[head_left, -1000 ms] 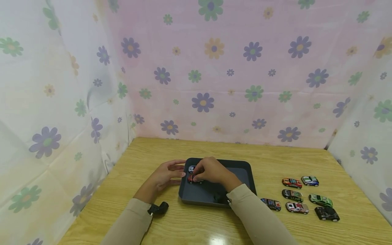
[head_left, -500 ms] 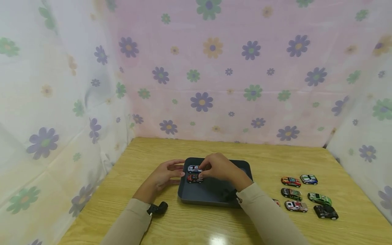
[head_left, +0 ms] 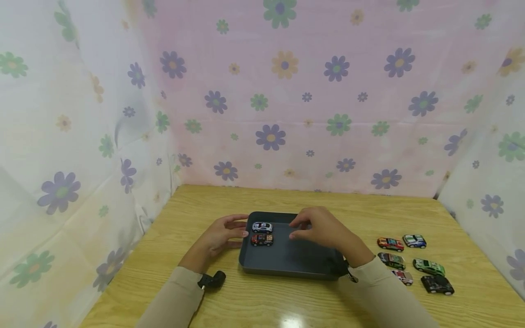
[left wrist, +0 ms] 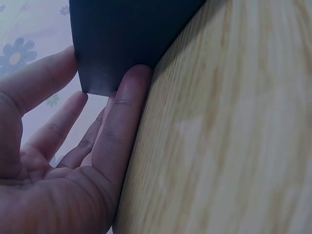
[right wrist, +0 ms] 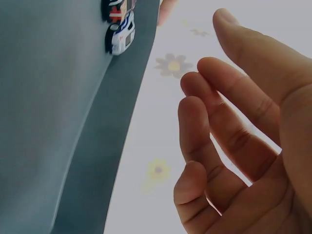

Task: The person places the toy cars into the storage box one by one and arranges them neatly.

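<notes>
A dark grey tray (head_left: 287,274) lies on the wooden table. Inside at its left end are two toy cars side by side: a white and blue toy car (head_left: 262,227) and, nearer me, a red and black toy car (head_left: 261,239). My left hand (head_left: 219,237) touches the tray's left end, its fingers fairly straight; in the left wrist view the fingertips rest against the outer wall. Over the tray's right half hovers my right hand (head_left: 321,230), its fingers loosely bent and apart, holding nothing. The right wrist view shows a gap between thumb (right wrist: 253,48) and fingers.
Several more toy cars stand right of the tray, among them an orange-red car (head_left: 390,244), a white and green car (head_left: 415,241), a green car (head_left: 429,267) and a black car (head_left: 437,284). My right sleeve (head_left: 389,287) partly covers that group. Flowered cloth (head_left: 307,150) encloses the table.
My right hand has let go of the red and black toy car and moved right across the tray. Both cars in the tray now show fully. The left hand has stayed put.
</notes>
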`<action>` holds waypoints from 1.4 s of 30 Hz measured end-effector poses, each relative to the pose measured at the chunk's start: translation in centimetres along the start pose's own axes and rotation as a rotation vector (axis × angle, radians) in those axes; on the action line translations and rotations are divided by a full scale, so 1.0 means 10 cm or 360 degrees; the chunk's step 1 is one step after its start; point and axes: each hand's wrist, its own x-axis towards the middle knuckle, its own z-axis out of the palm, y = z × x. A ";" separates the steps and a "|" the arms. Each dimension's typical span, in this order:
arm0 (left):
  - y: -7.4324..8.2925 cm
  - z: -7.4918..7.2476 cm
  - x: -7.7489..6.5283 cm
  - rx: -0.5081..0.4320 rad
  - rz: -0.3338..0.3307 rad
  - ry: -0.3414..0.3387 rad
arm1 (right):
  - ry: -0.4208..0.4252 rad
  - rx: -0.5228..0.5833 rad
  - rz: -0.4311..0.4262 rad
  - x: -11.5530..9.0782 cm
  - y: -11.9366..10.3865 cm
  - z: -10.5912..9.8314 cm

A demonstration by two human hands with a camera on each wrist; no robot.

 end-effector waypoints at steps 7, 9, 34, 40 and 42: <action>0.00 0.00 -0.02 0.0016 -0.0004 0.0013 | 0.0079 0.0027 0.0048 -0.30 0.10 -0.16; 0.00 -0.01 -0.02 0.0020 -0.0005 0.0018 | 0.0113 0.0050 0.0056 -0.39 0.14 -0.19; -0.03 0.00 0.00 -0.0013 0.0009 0.0021 | 0.0139 0.0027 0.0278 -1.24 0.63 -0.36; 0.00 -0.01 -0.01 -0.0006 -0.0003 0.0019 | -0.0003 0.0209 0.0323 -1.32 0.77 -0.42; 0.00 -0.01 -0.01 -0.0001 -0.0003 0.0012 | -0.0055 0.0281 0.0289 -1.36 0.83 -0.44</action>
